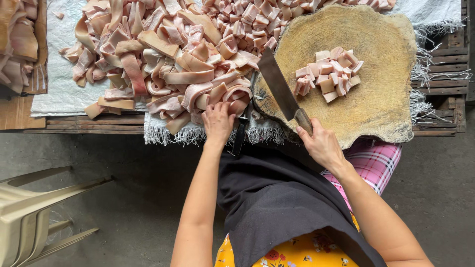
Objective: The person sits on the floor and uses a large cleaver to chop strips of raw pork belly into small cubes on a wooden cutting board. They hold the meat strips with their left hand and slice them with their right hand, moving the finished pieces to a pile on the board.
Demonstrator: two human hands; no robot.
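1. Head view, looking straight down: a person's two bare arms are seen reaching from the bottom of the frame to a low worktable of wooden slats covered with white woven sacking [64, 94].

2. A large heap of long pink and cream meat strips [168, 64] is spread over the sacking, at the left and centre.

3. A thick round wooden chopping block [381, 99] is set at the right. A small pile of cut meat cubes [329, 74] is lying near its middle. More cut pieces are heaped beyond the block's upper left edge.

4. The left hand [217, 121] is laid on the near edge of the strip heap. Its fingers are curled down together onto the strips; whether a strip is actually gripped cannot be told.

5. The right hand [321, 143] is closed around the handle of a broad cleaver [279, 86]. The blade is angled up and to the left, over the left rim of the block, well apart from the cubes.

6. A dark apron [277, 202] is worn over a yellow flowered garment, with pink checked cloth at the right. A pale plastic chair [34, 212] is seen on the concrete floor at lower left.

7. As a judgement, the step in hand appears to be the fetching of fresh strips between rounds of chopping. The next move would call for strips to be drawn onto bare block, clear of the cubes, with the blade kept away from the left fingers.
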